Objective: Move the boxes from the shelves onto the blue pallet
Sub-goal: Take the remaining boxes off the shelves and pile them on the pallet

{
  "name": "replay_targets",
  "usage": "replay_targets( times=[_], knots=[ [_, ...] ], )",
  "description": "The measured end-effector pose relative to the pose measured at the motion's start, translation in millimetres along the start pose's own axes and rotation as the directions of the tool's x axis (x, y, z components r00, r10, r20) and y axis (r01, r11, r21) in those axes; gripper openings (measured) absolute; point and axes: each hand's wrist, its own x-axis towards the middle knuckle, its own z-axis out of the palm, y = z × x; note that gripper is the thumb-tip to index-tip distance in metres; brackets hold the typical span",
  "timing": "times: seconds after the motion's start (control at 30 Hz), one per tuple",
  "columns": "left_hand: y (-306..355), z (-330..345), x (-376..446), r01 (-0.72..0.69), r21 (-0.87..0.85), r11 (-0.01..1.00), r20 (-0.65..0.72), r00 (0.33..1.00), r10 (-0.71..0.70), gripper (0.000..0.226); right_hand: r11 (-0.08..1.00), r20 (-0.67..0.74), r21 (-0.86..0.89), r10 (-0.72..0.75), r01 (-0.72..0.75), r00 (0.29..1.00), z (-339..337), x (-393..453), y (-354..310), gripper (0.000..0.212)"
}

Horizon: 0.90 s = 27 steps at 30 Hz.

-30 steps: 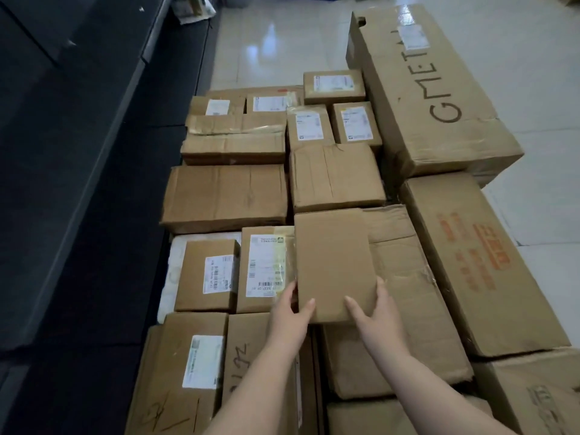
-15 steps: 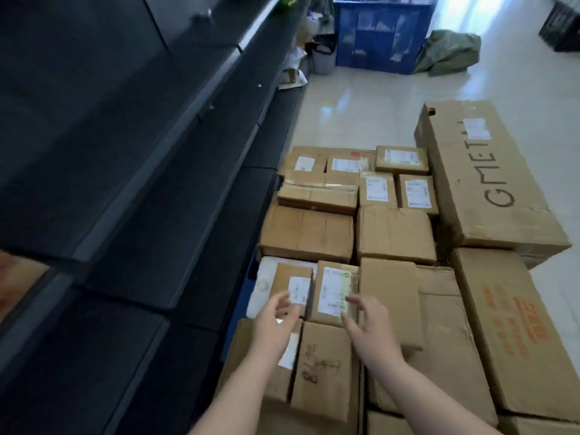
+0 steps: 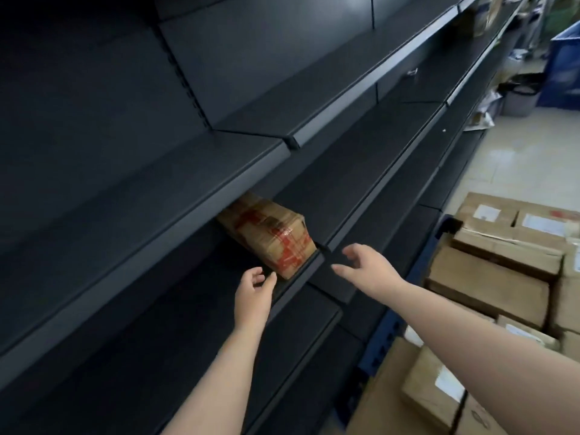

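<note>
A brown cardboard box with red tape [image 3: 270,233] lies on a dark shelf [image 3: 188,309], partly tucked under the shelf above. My left hand [image 3: 252,293] is raised just below the box's near corner, fingers loosely spread, holding nothing. My right hand [image 3: 367,266] reaches toward the box from the right, fingers spread, a little apart from it. Several cardboard boxes [image 3: 489,277] are stacked at the right on the blue pallet [image 3: 386,334], whose edge shows beside the shelving.
Dark metal shelving [image 3: 282,89] fills the left and centre, its upper boards bare. A grey bin [image 3: 519,95] and a blue crate [image 3: 561,67] stand at the far right on the pale tiled floor [image 3: 508,164].
My hands let go of the box laid on the stack. My view swung left and up from the pallet to the shelves, and both hands now reach toward the red-taped box.
</note>
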Motion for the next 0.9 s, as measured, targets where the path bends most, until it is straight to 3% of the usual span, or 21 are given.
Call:
replay_targets(
  times=[0.2,0.4,0.5,0.63,0.8,0.9],
  knots=[
    [3,7,78,0.165,-0.068,0.984,0.099,0.983,-0.158,0.059,0.992,-0.098,0.115,0.068,-0.056,0.993,34,95,-54,0.075],
    [6,27,145,0.294,-0.195,0.936,0.136,0.953,-0.271,0.075,0.990,-0.009,0.063,0.124,-0.124,0.992,66,171,-76,0.095],
    [-3,29,151,0.352,-0.248,0.902,0.131,0.935,-0.329,0.076,0.980,-0.010,0.065,0.191,-0.190,0.982,87,169,-73,0.093],
    [-16,25,128,0.271,-0.246,0.930,0.117,0.961,-0.249,0.073,0.948,-0.019,0.180,0.269,-0.261,0.963,94,132,-60,0.078],
    [-16,51,52,0.175,-0.212,0.961,0.284,0.952,-0.111,0.044,0.893,-0.113,0.366,0.323,-0.263,0.940,66,46,-19,0.073],
    [-16,82,-3,0.122,-0.194,0.973,0.348,0.936,-0.048,0.053,0.853,-0.166,0.439,0.386,-0.283,0.907,38,-14,16,0.065]
  ],
)
